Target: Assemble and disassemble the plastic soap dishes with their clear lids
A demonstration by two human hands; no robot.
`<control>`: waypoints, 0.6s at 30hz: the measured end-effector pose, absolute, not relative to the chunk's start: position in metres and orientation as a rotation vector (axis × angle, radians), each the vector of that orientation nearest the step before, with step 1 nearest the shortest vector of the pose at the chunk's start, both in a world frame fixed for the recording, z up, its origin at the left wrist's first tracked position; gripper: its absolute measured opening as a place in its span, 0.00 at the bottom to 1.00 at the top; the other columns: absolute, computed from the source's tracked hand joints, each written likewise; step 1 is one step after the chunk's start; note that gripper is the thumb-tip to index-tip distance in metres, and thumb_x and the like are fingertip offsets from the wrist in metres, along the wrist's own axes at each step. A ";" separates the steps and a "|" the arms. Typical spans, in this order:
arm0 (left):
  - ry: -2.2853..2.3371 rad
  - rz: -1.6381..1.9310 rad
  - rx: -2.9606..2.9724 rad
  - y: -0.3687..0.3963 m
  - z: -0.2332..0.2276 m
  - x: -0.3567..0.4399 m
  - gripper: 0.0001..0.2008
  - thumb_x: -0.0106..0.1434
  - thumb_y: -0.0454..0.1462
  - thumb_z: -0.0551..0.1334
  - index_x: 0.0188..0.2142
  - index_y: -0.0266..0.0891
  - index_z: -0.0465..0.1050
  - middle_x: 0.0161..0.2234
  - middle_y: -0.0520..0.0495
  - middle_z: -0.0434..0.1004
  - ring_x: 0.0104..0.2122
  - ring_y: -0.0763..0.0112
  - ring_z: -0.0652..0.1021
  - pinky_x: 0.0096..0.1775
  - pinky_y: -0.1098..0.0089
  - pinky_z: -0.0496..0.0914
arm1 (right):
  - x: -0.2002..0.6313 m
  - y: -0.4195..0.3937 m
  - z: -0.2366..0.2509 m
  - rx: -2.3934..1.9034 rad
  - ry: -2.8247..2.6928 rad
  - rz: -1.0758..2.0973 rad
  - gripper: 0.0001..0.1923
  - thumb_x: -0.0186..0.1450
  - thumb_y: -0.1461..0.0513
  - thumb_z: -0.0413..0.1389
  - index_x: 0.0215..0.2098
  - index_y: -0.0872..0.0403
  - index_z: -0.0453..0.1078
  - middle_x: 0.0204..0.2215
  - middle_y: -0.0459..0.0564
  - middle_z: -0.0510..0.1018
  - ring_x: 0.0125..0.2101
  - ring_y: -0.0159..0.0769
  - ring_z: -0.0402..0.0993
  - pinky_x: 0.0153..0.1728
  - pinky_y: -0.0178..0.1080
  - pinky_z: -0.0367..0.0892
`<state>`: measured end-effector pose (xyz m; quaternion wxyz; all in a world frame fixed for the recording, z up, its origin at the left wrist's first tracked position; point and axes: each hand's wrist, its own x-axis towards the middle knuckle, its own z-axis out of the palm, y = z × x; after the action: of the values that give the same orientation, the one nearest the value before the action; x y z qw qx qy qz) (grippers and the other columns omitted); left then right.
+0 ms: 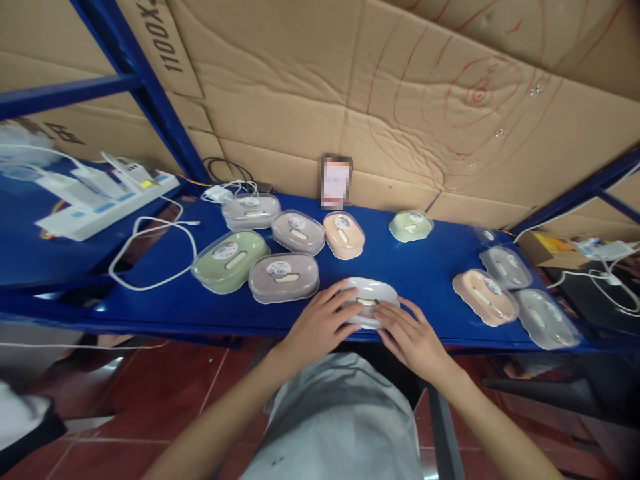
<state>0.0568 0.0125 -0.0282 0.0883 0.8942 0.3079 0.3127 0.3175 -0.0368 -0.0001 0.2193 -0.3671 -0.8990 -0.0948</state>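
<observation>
A white oval soap-dish-like case [371,293] with a clear lid lies at the front edge of the blue shelf [430,273]. My left hand [320,325] rests on its left side with the fingers spread over the lid. Against its right side lies my right hand [413,337], fingertips on the lid near the centre slot. Both hands press on the case together.
Several similar lidded cases sit on the shelf: green [229,261], grey [283,277], peach [343,234] to the left, pale green [411,225] behind, peach [485,296] and clear ones at right. A white power strip [107,200] and cable [150,230] lie left. Cardboard [350,87] backs the shelf.
</observation>
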 end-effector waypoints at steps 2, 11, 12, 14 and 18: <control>0.917 0.918 2.700 0.012 -0.028 0.057 0.14 0.77 0.41 0.63 0.59 0.42 0.77 0.65 0.40 0.76 0.73 0.51 0.66 0.67 0.48 0.71 | 0.315 -0.040 -0.002 -1.026 -2.471 -0.255 0.25 0.76 0.69 0.56 0.69 0.53 0.66 0.57 0.55 0.84 0.59 0.44 0.81 0.67 0.59 0.70; 0.943 0.855 2.684 0.010 -0.023 0.059 0.15 0.77 0.39 0.62 0.61 0.43 0.76 0.66 0.41 0.75 0.71 0.49 0.68 0.65 0.47 0.73 | 0.420 0.054 0.069 -1.879 -2.182 -0.049 0.20 0.79 0.56 0.55 0.63 0.57 0.76 0.61 0.65 0.79 0.63 0.55 0.76 0.68 0.57 0.67; 0.946 0.853 2.677 0.010 -0.023 0.059 0.15 0.77 0.38 0.62 0.61 0.43 0.76 0.66 0.41 0.75 0.71 0.49 0.68 0.65 0.47 0.73 | 0.443 0.079 0.082 -2.025 -2.079 -0.075 0.21 0.79 0.57 0.53 0.63 0.62 0.75 0.59 0.71 0.79 0.61 0.58 0.77 0.65 0.62 0.67; 0.951 0.845 2.677 0.010 -0.023 0.059 0.16 0.77 0.38 0.62 0.61 0.43 0.75 0.66 0.41 0.75 0.71 0.50 0.68 0.65 0.47 0.72 | 0.484 0.124 0.101 -2.304 -1.862 -0.095 0.22 0.79 0.56 0.55 0.56 0.69 0.76 0.53 0.79 0.80 0.58 0.62 0.78 0.58 0.68 0.69; 0.958 0.800 2.716 0.010 -0.023 0.059 0.16 0.77 0.38 0.62 0.62 0.42 0.74 0.67 0.41 0.74 0.71 0.49 0.68 0.65 0.47 0.72 | 0.533 0.178 0.112 -2.517 -1.596 -0.119 0.21 0.78 0.52 0.57 0.54 0.62 0.75 0.54 0.63 0.80 0.53 0.46 0.80 0.54 0.56 0.74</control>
<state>0.0588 0.0097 -0.0228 0.0763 0.9060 0.3194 0.2669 0.5329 0.1779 0.1120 0.0793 -0.8412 -0.5335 -0.0398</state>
